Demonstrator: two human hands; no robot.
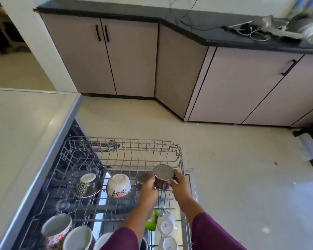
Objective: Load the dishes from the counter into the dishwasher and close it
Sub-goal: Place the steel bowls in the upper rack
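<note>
The lower body of the steel cup (163, 172) is hidden by the 2 hands around it; only its flat round base and a strip of dark wall show. Its mouth cannot be seen. The cup is upside down, base facing up toward the camera, with its long axis close to upright and leaning slightly. It sits at the far right corner of the pulled-out rack (134, 147); whether its rim touches the wires cannot be told.

The left hand (148, 187) wraps the cup's left side with curled fingers. The right hand (179, 183) grips the right side, thumb in front and fingers behind. Both purple sleeves (213, 233) are cut off by the bottom edge.

A greyish round shape (143, 177) just behind the left hand is too blurred to name. A green item (152, 221) is mostly covered by the left forearm.

Further left in the rack, a dark patterned bowl (88, 184) and a white floral bowl (118, 184) lie base up, tilted. At the near edge a flowered mug (56, 230), a white mug (78, 238) and 2 white cups (165, 225) are partly cropped. The pale desk (16, 132) lies to the left.
</note>
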